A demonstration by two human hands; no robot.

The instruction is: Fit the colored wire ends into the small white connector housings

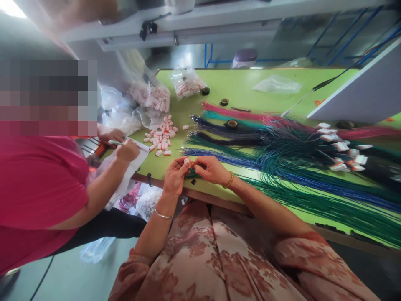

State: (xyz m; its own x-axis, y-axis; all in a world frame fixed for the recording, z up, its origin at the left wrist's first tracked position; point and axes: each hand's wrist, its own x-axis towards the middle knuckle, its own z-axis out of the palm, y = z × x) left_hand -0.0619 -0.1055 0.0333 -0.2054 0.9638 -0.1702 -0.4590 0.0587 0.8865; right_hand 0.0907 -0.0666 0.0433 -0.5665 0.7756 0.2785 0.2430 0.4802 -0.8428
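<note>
Between the thumb and fingers of my left hand (176, 174) is a small white connector housing (187, 162). My right hand (211, 169) is closed in a pinch right beside it, on what looks like a thin wire end, mostly hidden by the fingers. Green wires (250, 182) run under and past my right hand along the near table edge. Blue wires (219, 157) lie just beyond my hands. Loose white-and-orange connectors (163, 133) are heaped beyond my left hand.
Black, teal and pink wire bundles (232, 109) cross the green table (238, 83). White connectors (340, 146) sit on wires at right. Tape rolls (232, 123) and bagged connectors (187, 83) lie farther back. At left, a person in pink (44, 179) holds a pen over paper.
</note>
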